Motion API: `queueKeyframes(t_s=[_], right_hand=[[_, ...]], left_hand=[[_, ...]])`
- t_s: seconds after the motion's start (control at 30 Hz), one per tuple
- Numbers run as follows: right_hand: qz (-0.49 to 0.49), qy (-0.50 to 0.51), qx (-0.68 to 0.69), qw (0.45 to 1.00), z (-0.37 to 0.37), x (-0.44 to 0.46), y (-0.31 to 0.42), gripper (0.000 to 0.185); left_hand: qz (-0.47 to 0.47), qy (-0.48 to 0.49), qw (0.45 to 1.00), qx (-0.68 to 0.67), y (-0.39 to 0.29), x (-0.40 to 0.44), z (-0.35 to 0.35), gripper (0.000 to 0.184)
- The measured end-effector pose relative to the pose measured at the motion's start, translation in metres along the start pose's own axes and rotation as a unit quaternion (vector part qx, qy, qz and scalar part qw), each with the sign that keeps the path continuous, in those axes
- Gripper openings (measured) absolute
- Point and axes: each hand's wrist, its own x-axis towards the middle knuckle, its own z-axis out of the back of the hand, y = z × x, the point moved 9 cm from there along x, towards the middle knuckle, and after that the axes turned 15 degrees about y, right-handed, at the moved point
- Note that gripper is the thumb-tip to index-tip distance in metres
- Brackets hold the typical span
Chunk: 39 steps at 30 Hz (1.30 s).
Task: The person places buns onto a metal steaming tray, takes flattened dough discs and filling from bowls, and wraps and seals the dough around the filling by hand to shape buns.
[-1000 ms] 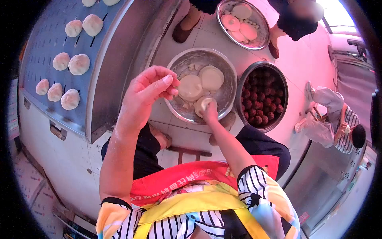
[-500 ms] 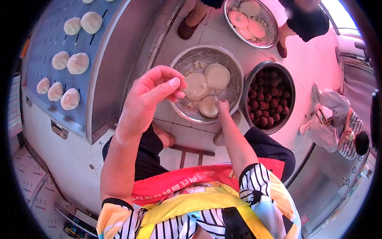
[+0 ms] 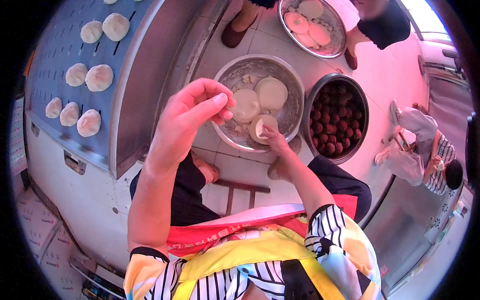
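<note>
My left hand point(image 3: 197, 107) hangs over the near left rim of a steel bowl point(image 3: 296, 85). Its fingers are curled in and the thumb rests against them, with nothing showing between them. Inside the bowl lie round flat pale dough wrappers, in a left stack point(image 3: 245, 106), a back stack point(image 3: 271, 92) and a front stack point(image 3: 268, 121). My right hand point(image 3: 275, 140) reaches over the near right rim. Its fingertips pinch the edge of a dough wrapper point(image 3: 259, 129) on the front stack, where a whitish part is lifted.
A dark pot point(image 3: 365, 120) of reddish-brown balls stands right of the bowl. Another bowl point(image 3: 341, 45) of dough rounds is farther back, beside a person's legs. Shaped buns point(image 3: 99, 78) sit on a slotted metal tray point(image 3: 47, 65) at left. Another person point(image 3: 422, 142) sits at right.
My right hand has shifted slightly left and down on the front stack, and the edge of a wrapper now shows lifted. My left hand has barely moved.
</note>
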Motion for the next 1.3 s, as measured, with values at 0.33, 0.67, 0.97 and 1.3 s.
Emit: queueKeyframes(t_s=[0.33, 0.67, 0.97, 1.3], right_hand=[[-0.324, -0.067, -0.078, 0.94, 0.026, 0.021, 0.018, 0.067], [-0.155, 0.032, -0.073, 0.985, 0.029, 0.036, -0.026, 0.039], [-0.243, -0.009, -0.387, 0.889, 0.019, 0.028, 0.049, 0.048], [0.147, 0.078, -0.495, 0.853, -0.004, -0.009, 0.094, 0.023]], left_hand=[[0.007, -0.01, 1.0, -0.003, 0.009, -0.009, 0.001, 0.019], [0.039, 0.021, 0.999, 0.023, 0.014, 0.002, -0.007, 0.018], [0.044, 0.014, 0.999, 0.016, 0.015, 0.0, -0.009, 0.016], [0.129, 0.024, 0.984, 0.124, 0.076, 0.01, 0.013, 0.018]])
